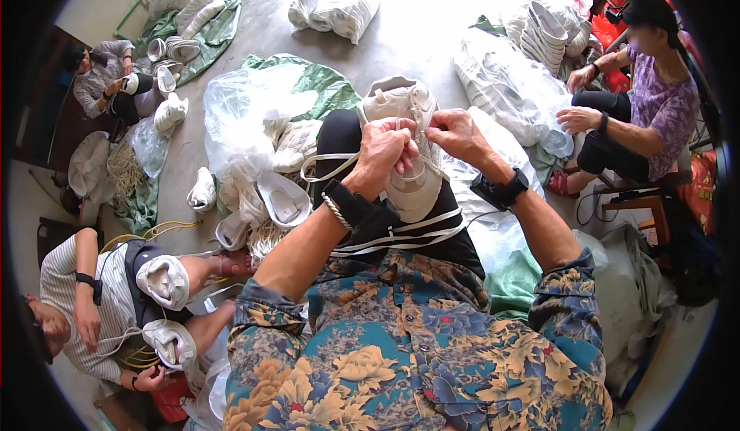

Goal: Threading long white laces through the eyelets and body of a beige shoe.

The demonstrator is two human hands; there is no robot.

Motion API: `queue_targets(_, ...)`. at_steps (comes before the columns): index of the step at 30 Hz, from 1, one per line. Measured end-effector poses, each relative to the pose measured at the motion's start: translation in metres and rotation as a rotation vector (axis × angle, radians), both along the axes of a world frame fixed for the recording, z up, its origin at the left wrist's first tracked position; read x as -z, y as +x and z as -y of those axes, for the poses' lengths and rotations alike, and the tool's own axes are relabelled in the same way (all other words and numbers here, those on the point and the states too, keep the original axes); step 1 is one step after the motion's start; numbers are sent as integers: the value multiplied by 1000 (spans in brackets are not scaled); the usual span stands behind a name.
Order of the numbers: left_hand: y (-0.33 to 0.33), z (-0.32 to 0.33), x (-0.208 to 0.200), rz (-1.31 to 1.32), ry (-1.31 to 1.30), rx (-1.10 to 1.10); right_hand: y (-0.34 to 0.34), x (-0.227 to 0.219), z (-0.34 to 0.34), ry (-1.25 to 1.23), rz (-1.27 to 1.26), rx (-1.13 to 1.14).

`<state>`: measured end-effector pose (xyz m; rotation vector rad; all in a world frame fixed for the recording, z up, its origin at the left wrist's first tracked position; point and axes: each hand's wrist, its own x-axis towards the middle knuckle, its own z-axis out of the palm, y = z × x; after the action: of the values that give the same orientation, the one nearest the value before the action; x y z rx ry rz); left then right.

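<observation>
A cream-white sneaker (414, 202) rests on my dark-trousered thighs, its toe toward me and its collar pointing away. My left hand (383, 152) lies over the lacing area with its fingers pinched on a white shoelace (334, 158), part of which loops out to the left. On the right side of the eyelets my right hand (462, 137) is closed in a pinch at the lace; its fingertips partly hide what they grip. Loose lace ends stretch across my lap below the toe. Both hands touch or nearly touch the upper of the shoe.
Left of my knees, white shoes and soles (284, 200) lie by a clear plastic bag (243, 123). Bagged shoes (333, 13) stand on the floor ahead. Co-workers sit at the left and right, including one in a striped shirt (58, 277) holding shoes. A yellow cord (146, 234) crosses the floor.
</observation>
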<state>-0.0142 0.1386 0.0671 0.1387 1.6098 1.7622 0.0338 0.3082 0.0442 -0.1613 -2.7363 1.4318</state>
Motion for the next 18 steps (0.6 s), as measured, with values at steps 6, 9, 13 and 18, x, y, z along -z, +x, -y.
queue_targets(6,-1,1,4,-62,52,68,1,-12,1,403,-176,-106)
queue_targets(9,0,2,-1,-121,10,66,-1,-44,-1,455,-194,-243)
queue_targets(13,-2,-4,-6,-152,-77,79,-20,-48,-4,550,-181,-489)
queue_targets(18,-24,-9,38,-550,-222,33,-33,-57,5,758,-160,-680)
